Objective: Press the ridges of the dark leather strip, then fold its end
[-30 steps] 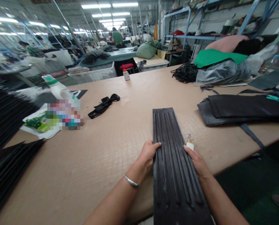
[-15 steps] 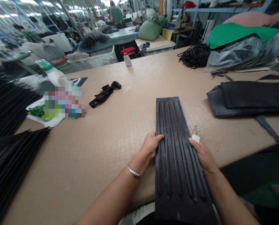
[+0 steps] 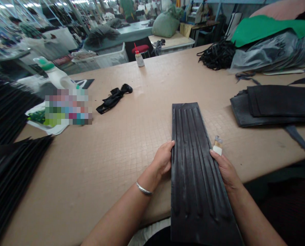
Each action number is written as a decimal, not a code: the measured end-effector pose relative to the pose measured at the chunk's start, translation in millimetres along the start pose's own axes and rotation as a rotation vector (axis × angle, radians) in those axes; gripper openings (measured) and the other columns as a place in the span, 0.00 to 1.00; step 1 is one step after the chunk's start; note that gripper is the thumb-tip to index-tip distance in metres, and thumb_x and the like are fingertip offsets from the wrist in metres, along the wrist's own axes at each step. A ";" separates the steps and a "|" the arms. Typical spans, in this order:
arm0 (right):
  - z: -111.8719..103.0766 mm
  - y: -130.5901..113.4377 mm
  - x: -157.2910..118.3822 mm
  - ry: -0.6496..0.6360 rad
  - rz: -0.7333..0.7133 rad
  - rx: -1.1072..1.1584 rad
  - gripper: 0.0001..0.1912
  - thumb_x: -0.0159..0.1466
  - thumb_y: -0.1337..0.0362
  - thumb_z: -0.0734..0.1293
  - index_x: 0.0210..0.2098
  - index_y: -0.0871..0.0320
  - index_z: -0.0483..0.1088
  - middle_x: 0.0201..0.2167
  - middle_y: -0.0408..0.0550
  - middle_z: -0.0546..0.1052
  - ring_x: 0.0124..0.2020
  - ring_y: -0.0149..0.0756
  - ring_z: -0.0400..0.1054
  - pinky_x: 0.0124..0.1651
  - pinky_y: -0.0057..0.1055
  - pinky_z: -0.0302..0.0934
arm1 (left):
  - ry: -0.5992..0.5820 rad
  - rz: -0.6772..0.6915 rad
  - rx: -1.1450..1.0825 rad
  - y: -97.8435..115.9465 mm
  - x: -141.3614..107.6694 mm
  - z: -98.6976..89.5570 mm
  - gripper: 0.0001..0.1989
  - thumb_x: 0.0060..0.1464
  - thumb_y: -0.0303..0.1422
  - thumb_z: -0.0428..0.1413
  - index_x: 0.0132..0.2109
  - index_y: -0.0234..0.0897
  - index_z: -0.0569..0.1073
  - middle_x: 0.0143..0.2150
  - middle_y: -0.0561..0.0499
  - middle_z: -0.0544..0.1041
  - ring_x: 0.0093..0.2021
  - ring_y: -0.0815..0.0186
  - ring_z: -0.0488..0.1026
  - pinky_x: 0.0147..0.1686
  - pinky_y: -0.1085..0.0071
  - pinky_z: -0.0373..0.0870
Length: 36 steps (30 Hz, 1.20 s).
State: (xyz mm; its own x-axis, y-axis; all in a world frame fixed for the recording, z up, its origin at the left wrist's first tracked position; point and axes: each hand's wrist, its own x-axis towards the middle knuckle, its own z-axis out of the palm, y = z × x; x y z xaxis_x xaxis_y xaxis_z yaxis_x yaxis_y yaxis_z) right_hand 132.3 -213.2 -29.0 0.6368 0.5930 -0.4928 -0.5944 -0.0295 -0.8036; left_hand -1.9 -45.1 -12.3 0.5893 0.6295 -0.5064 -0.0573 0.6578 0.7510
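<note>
A long black panel with raised lengthwise ridges [image 3: 193,164] lies between my hands, its far end over the tan table [image 3: 103,164] and its near end over my lap. My left hand [image 3: 164,159] grips the panel's left edge, with the thumb at the edge and the other fingers partly hidden. On the right edge my right hand [image 3: 225,169] is closed, thumb on top, fingers hidden beneath. Just beyond the right thumb a small object with a white lower part [image 3: 217,145] shows beside the panel.
Black pieces are stacked at the right [image 3: 282,106] and left [image 3: 16,164]. A black cloth bundle [image 3: 113,99], a red-tipped bottle [image 3: 139,59] and a white jug [image 3: 57,77] stand or lie farther back. Black cords [image 3: 216,54] lie near a green sheet [image 3: 270,29].
My left thumb has slid from the panel's top face to its left edge. The panel and both hands appear slightly farther right, and the view has shifted a little.
</note>
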 end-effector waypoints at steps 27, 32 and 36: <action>3.8 5.8 -6.9 -0.060 0.067 0.082 0.23 0.50 0.52 0.83 0.38 0.57 0.78 0.34 0.48 0.82 0.41 0.49 0.78 0.47 0.40 0.74 | -0.115 -0.045 0.078 -3.0 -9.5 -7.9 0.18 0.42 0.34 0.71 0.41 0.31 0.78 0.32 0.47 0.81 0.29 0.64 0.77 0.32 0.70 0.74; -0.1 10.2 -4.7 -0.059 0.042 0.054 0.24 0.48 0.55 0.83 0.40 0.57 0.78 0.36 0.47 0.82 0.43 0.49 0.77 0.47 0.39 0.74 | -0.056 -0.017 0.156 6.5 6.5 -9.6 0.09 0.56 0.36 0.64 0.36 0.32 0.77 0.28 0.51 0.78 0.28 0.68 0.74 0.32 0.72 0.71; -8.9 15.3 0.5 -0.017 0.095 0.068 0.32 0.46 0.56 0.84 0.48 0.56 0.76 0.37 0.46 0.82 0.42 0.48 0.77 0.46 0.38 0.74 | 0.024 -0.021 0.281 28.7 51.1 -10.1 0.14 0.67 0.36 0.56 0.33 0.33 0.73 0.24 0.57 0.69 0.21 0.74 0.64 0.24 0.76 0.64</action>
State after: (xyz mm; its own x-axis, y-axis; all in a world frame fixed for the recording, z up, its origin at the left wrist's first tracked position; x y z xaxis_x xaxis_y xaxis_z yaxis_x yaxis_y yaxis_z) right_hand 127.8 -220.5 -44.5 0.5680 0.6034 -0.5598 -0.6840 -0.0323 -0.7288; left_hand 18.5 10.1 -20.9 0.5687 0.6286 -0.5305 0.1821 0.5328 0.8264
